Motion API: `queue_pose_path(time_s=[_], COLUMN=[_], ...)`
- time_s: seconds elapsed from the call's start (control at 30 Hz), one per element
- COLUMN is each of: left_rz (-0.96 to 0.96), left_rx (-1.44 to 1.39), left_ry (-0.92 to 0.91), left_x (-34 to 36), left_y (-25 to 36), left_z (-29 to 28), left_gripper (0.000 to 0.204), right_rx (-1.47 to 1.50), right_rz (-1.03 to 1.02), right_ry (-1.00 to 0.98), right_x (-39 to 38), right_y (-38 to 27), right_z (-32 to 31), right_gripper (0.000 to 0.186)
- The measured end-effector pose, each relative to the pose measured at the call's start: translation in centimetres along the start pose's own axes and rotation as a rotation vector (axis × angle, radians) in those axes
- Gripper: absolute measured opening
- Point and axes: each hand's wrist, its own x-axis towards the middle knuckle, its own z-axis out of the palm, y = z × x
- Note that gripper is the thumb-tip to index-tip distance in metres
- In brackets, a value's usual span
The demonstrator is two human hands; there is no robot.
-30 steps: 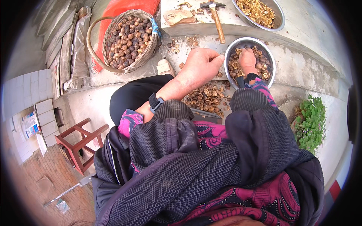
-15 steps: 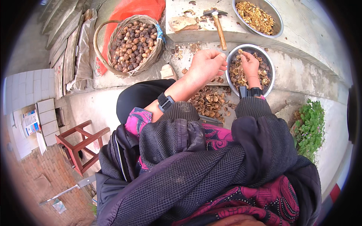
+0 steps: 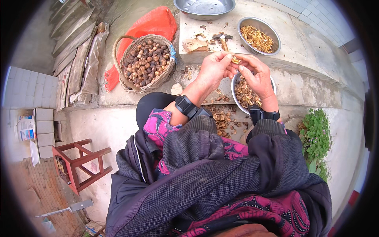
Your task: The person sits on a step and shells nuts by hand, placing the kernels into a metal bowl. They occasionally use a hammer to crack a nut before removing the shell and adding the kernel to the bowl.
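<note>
My right hand point(image 3: 257, 75) pinches a cracked walnut piece point(image 3: 235, 60) in its fingertips, with pale kernel showing. My left hand point(image 3: 215, 70) meets it from the other side, its thumb and fingers closed at the piece. Below the hands sits a metal bowl point(image 3: 273, 83) filled with cracked walnuts and shells, partly covered by my right hand and wrist. Just beyond my left hand a hammer point(image 3: 223, 44) lies on the concrete ledge, most of its wooden handle hidden. A second metal bowl point(image 3: 278, 46) on the ledge holds walnut kernels.
A wicker basket point(image 3: 121, 68) of whole walnuts stands at left against a red mesh sack point(image 3: 157, 27). Broken shells point(image 3: 222, 118) litter the ground by my legs. A metal basin point(image 3: 205, 8) rests on the ledge point(image 3: 294, 73). A wooden stool point(image 3: 81, 160) and a green plant point(image 3: 318, 134) flank me.
My right hand has come up out of the shell bowl with a walnut piece. My left hand has joined it at the fingertips. The view has shifted, bringing the far basin into sight.
</note>
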Motion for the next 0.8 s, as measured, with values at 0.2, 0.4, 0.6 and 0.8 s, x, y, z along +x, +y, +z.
queue_pose_path(time_s=[0.2, 0.4, 0.6, 0.8], left_rz=[0.023, 0.033, 0.15, 0.077], left_rx=[-0.098, -0.033, 0.148, 0.009], left_ry=[-0.075, -0.087, -0.033, -0.019], left_x=[-0.8, -0.9, -0.7, -0.6], left_y=[0.9, 1.3, 0.5, -0.3], left_z=[0.5, -0.4, 0.3, 0.3], left_gripper=[0.023, 0.018, 0.017, 0.015], right_rx=[-0.051, 0.047, 0.103, -0.184], right_rz=[0.029, 0.031, 0.249, 0.146], right_ry=[0.144, 0.118, 0.159, 0.241], right_x=[-0.5, -0.4, -0.4, -1.0], right_y=[-1.2, -2.0, -0.8, -1.0], right_z=[1.0, 1.6, 1.8, 2.4], right_gripper=[0.031, 0.023, 0.021, 0.018])
